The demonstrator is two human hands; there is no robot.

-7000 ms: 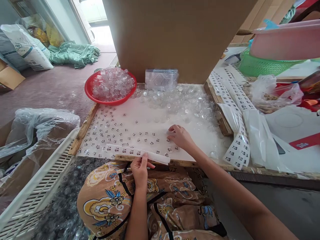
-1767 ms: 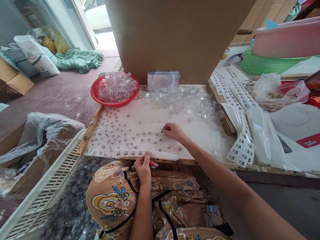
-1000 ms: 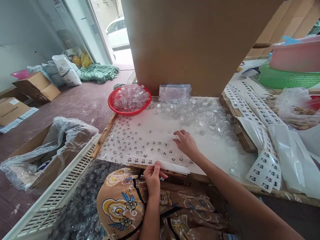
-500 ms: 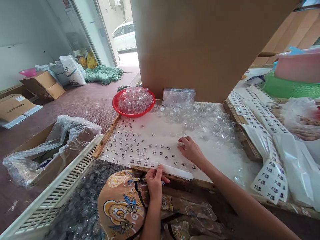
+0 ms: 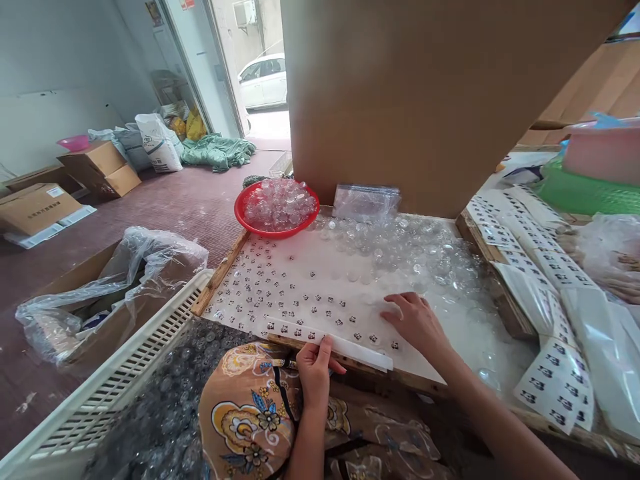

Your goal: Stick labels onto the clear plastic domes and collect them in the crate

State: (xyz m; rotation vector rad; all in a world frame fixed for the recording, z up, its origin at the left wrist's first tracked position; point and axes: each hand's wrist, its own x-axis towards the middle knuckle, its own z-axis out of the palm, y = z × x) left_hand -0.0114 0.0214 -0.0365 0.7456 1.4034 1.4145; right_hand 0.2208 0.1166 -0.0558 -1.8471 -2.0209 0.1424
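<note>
My left hand pinches a white sticker strip at the near edge of the white work board. Small black panda faces show on the strip's left part; its right part is blank. My right hand hovers low over the board, thumb and forefinger apart, with nothing visible between them. Left of it, many panda faces dot the board in loose rows, apparently on clear pieces. Beyond the right hand lie many loose clear round plastic pieces.
A red basin heaped with clear pieces stands at the board's far left corner. Panda sticker sheets lie at right. A white slatted crate stands at left, near dark-looking clear pieces. Tall cardboard rises behind.
My right hand has moved right, and its pinched fingers have parted; the small pale thing at its fingertips no longer shows there. My left hand keeps the strip. The whole view has shifted slightly.
</note>
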